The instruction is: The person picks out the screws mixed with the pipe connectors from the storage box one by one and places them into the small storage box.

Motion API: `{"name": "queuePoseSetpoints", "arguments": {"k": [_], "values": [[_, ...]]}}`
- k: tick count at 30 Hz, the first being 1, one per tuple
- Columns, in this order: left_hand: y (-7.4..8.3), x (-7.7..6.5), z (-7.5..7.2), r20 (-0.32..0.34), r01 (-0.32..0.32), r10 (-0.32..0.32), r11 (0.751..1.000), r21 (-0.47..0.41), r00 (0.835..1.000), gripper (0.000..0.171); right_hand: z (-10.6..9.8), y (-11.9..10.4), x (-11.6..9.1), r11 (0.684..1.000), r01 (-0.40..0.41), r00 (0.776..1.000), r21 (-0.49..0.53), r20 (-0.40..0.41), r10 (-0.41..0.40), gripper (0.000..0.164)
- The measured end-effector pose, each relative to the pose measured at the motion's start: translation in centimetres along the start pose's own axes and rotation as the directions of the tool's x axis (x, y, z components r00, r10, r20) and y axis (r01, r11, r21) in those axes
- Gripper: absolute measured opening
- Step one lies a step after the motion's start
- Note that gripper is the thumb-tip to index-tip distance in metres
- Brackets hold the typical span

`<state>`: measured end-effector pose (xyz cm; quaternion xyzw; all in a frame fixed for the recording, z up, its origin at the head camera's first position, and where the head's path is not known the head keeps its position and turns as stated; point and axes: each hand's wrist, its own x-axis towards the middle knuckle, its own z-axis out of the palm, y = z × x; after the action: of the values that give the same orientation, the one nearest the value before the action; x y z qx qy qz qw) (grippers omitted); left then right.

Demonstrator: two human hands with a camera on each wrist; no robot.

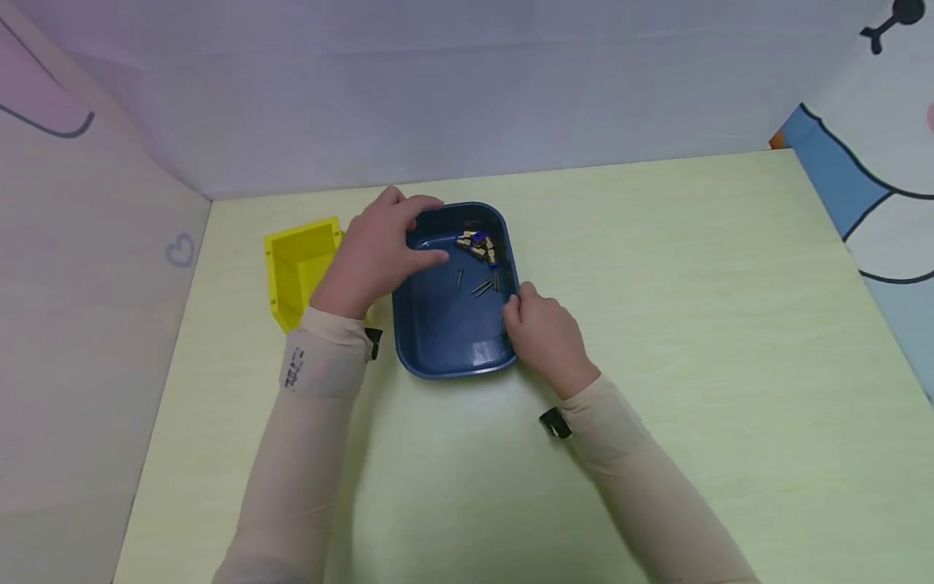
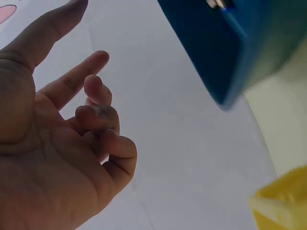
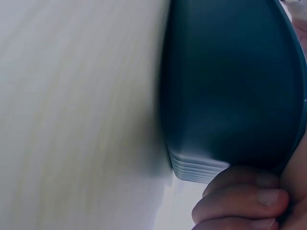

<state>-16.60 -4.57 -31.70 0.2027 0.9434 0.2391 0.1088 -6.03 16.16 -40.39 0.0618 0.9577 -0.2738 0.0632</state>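
Observation:
A dark blue tray (image 1: 452, 324) lies on the table in the head view. Inside it are a cluster of brass fittings (image 1: 477, 245) with blue ends and several thin metal pins (image 1: 481, 288). My right hand (image 1: 547, 332) grips the tray's right rim, its thumb on top; curled fingers (image 3: 240, 196) show against the outer wall in the right wrist view. Over the tray's upper left edge is my left hand (image 1: 379, 251), thumb and index finger spread apart. The left wrist view shows that palm (image 2: 53, 167) holding nothing, its other fingers loosely bent.
A yellow bin (image 1: 292, 268) stands left of the tray, partly covered by my left hand and forearm. The pale wooden table (image 1: 693, 324) meets a white wall sheet (image 1: 467, 97) at the back. Another printed sheet (image 1: 876, 235) hangs at the right.

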Motion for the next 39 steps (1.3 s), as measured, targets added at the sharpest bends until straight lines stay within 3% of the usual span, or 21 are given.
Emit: {"name": "queuePoseSetpoints", "arguments": {"k": [5, 7, 9, 11, 14, 17, 20, 26, 32, 39], "values": [[1.3, 1.4, 0.1, -0.053, -0.095, 0.093, 0.994, -0.046, 0.994, 0.082, 0.0, -0.3, 0.1, 1.000, 0.002, 1.000, 0.002, -0.011, -0.002, 0.027], [1.3, 1.9, 0.4, -0.052, -0.119, 0.117, 0.992, -0.033, 0.992, 0.074, 0.1, -0.4, 0.1, 1.000, 0.002, 1.000, 0.003, -0.011, -0.002, 0.027], [1.0, 2.4, 0.9, -0.010, -0.126, 0.126, 0.992, 0.034, 0.992, 0.059, 0.3, -0.5, 0.0, 1.000, 0.001, 1.000, 0.001, -0.011, -0.001, 0.027], [0.7, 2.8, 1.5, 0.056, -0.118, 0.112, 0.986, 0.119, 0.992, 0.049, 0.5, -0.6, 0.0, 1.000, 0.001, 1.000, -0.005, -0.013, -0.001, 0.027], [0.3, 3.2, 2.5, 0.136, -0.095, 0.064, 0.967, 0.236, 0.989, 0.049, 0.7, -0.9, 0.2, 1.000, 0.007, 1.000, -0.007, -0.017, -0.007, 0.028], [0.2, 3.5, 3.6, 0.163, -0.081, 0.033, 0.951, 0.297, 0.986, 0.054, 0.9, -1.1, 0.2, 1.000, 0.016, 1.000, -0.002, -0.021, -0.016, 0.028], [0.3, 3.8, 4.9, 0.184, -0.093, 0.032, 0.937, 0.335, 0.982, 0.043, 0.9, -1.2, 0.1, 1.000, 0.019, 1.000, 0.002, -0.014, -0.019, 0.027], [0.3, 3.7, 6.7, 0.209, -0.097, 0.028, 0.939, 0.329, 0.978, 0.020, 0.8, -1.5, -0.1, 1.000, 0.028, 0.999, 0.000, -0.015, -0.028, 0.026], [0.4, 3.9, 7.3, 0.180, -0.050, -0.006, 0.951, 0.304, 0.984, 0.013, 0.7, -1.6, -0.1, 0.999, 0.039, 0.999, -0.007, -0.028, -0.039, 0.026], [0.8, 4.3, 8.2, 0.195, -0.054, -0.017, 0.934, 0.354, 0.981, 0.011, 0.7, -1.6, 0.0, 0.999, 0.039, 0.999, -0.011, -0.021, -0.039, 0.027]]}}
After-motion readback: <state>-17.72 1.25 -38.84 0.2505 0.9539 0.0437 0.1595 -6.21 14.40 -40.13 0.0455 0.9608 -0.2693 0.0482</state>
